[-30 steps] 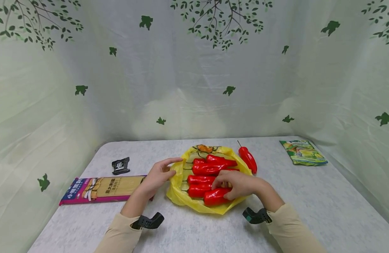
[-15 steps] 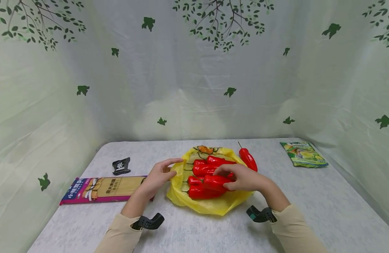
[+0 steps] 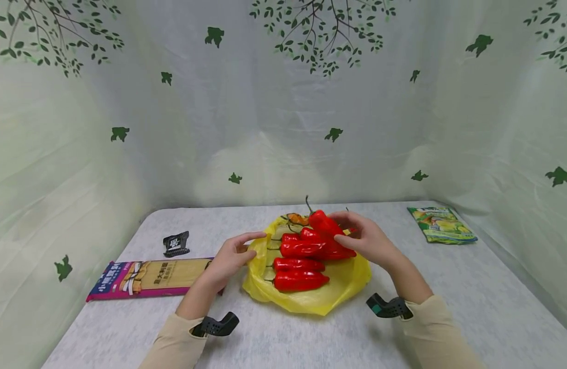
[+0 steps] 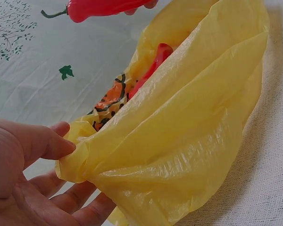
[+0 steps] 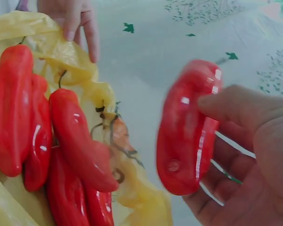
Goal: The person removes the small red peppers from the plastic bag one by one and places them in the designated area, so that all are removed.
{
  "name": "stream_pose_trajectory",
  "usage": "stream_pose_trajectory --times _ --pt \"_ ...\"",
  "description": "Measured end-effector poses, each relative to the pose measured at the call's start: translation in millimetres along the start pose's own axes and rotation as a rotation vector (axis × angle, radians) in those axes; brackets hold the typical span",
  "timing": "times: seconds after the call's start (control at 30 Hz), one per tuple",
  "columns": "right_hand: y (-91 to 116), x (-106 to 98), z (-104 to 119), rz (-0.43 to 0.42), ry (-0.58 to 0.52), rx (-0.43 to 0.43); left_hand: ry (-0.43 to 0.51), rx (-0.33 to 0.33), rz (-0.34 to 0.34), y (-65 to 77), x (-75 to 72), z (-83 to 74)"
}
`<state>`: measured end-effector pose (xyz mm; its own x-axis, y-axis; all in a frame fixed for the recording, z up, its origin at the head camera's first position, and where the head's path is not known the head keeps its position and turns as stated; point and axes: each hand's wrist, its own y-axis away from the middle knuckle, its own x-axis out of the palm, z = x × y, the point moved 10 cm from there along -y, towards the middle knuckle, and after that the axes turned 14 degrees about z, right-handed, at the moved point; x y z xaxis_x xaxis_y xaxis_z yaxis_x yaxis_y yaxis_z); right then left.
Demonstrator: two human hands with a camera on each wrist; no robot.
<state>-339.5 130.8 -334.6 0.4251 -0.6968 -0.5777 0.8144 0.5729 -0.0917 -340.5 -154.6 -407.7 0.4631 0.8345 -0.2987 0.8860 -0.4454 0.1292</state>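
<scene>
The right hand (image 3: 364, 238) gripped a red pepper (image 3: 323, 222) between thumb and fingers, holding it above the yellow bag (image 3: 306, 305) with its green stem pointing up and away from the person. The left hand (image 3: 233, 256) pinched the bag's left rim, thumb on 1 side and fingers on the other. The bag lay open on the table (image 3: 274, 341), and the right wrist view showed 5 other red peppers (image 5: 12, 108) inside, side by side and partly overlapping.

To the left, a long packet (image 3: 161, 278) lay partly hidden by the left forearm, with a small black packet (image 3: 176, 244) just beyond it. A green packet (image 3: 442, 224) lay well apart at the far right. Behind the table hung a pale curtain (image 3: 283, 113) printed with leaves.
</scene>
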Motion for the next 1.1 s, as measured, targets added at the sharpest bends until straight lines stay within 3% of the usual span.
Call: stream_pose_trajectory --times 0.17,0.4,0.77,1.1 --pt "6.1 -23.9 -14.8 -0.135 -0.094 0.073 0.010 -0.003 0.000 -0.9 -0.8 0.8" --pt "14.2 -44.9 -39.1 -0.260 -0.190 0.144 0.016 -0.023 -0.003 -0.3 -0.3 3.6" --pt "24.2 -61.1 -76.0 -0.369 -0.284 0.242 0.025 -0.037 -0.008 -1.1 0.3 5.9" --pt "33.9 -70.2 -102.5 -0.455 -0.277 0.338 0.038 -0.028 -0.013 -0.9 0.5 2.3"
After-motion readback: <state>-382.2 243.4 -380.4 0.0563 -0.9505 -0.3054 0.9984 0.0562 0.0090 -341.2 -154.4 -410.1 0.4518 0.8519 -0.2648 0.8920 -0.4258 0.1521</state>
